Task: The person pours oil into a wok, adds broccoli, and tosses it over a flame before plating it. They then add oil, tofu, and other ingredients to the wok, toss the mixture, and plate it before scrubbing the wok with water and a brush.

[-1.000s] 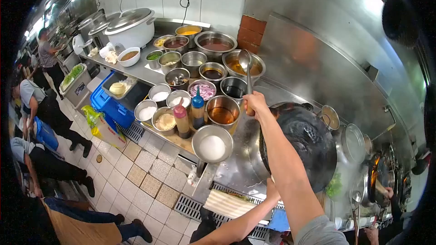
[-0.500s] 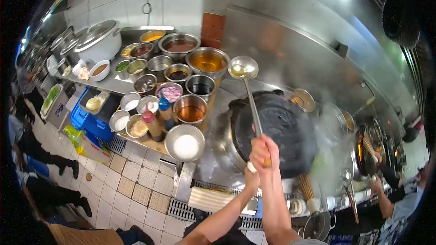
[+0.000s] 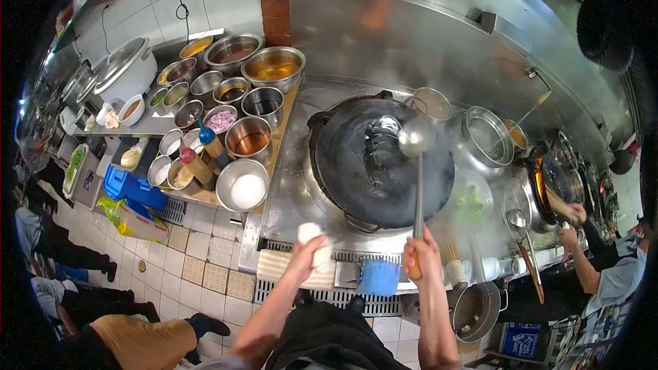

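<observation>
My right hand (image 3: 421, 255) is closed round the wooden end of a long-handled metal ladle (image 3: 420, 185). The ladle's bowl hangs over the right rear of a large black wok (image 3: 343, 164), its rounded underside facing up. Wet, glossy streaks shine inside the wok, and faint steam rises at its right. My left hand (image 3: 310, 252) grips a white folded cloth (image 3: 321, 247) in front of the wok, slightly blurred. Below it a striped folded towel (image 3: 277, 266) lies on the stove's front edge.
Several metal bowls stand at the left, among them an amber liquid bowl (image 3: 274, 68) and a white granule bowl (image 3: 242, 185). A blue container (image 3: 379, 278) sits at the front edge. Strainers (image 3: 489, 136) and a co-worker's arm (image 3: 582, 253) are at the right.
The ladle has swung from beside the amber bowl to over the wok and turned over; the liquid seen in it is out of sight. My hands have moved apart, the left going left with the cloth.
</observation>
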Tool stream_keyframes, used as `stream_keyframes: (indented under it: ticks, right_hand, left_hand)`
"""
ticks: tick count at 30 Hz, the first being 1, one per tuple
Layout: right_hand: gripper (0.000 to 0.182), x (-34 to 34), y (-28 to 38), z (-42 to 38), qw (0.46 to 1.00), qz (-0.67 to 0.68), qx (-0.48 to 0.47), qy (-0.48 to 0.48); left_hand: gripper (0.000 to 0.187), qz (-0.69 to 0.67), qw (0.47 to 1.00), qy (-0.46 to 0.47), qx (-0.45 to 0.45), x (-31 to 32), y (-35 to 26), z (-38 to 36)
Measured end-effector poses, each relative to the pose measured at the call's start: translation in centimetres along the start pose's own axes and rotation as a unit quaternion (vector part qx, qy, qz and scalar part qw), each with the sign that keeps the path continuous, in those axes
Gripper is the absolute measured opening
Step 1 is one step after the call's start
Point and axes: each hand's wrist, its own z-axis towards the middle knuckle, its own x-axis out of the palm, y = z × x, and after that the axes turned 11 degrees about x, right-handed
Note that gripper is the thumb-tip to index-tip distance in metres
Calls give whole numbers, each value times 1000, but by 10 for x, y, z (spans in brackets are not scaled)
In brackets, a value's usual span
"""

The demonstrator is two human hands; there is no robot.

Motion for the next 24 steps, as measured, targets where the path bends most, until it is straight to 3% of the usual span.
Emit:
stream_keyframes:
  ticks: [1,3,7,10,12,13,14,15,16,19,21,22,24]
  right_hand:
    - [51,-1,-1,-15,1000,-4,2,1]
    - [52,1,-5,-41,972,-218,-60,-65]
    - [54,4,-3,-40,968,-249,-25,-30]
    - [69,35,-16,1,914,-385,-121,-37]
    - [69,80,-10,5,918,-376,-123,-25]
    - [69,102,-11,9,925,-360,-116,-17]
    - [71,122,-10,21,925,-351,-141,50]
    - [69,148,-8,32,924,-352,-121,84]
    - [68,183,-4,39,927,-341,-91,129]
    - [50,281,-4,81,920,-307,-25,242]
    - [30,350,-8,113,896,-328,-2,298]
    - [24,382,-12,134,883,-352,-11,309]
    - [17,440,-21,169,863,-397,-16,313]
  left_hand:
    - [39,32,998,-37,27,-19,2,-8]
    - [39,67,993,-86,53,-52,4,-19]
    - [35,128,979,-87,134,-94,9,-23]
    - [32,88,982,-105,129,-98,10,-27]
    - [31,41,985,-113,125,-97,10,-26]
    - [41,101,988,-87,83,-103,8,-28]
    - [48,152,976,-107,112,-103,8,-32]
    - [52,165,974,-105,117,-103,7,-34]
    - [35,155,966,-114,173,-99,7,-34]
    - [39,210,966,-74,129,-106,5,-35]
    - [41,196,967,-41,157,-115,18,-30]
    - [46,166,977,-64,119,-112,16,-31]
    - [55,238,955,-49,172,-119,22,-28]
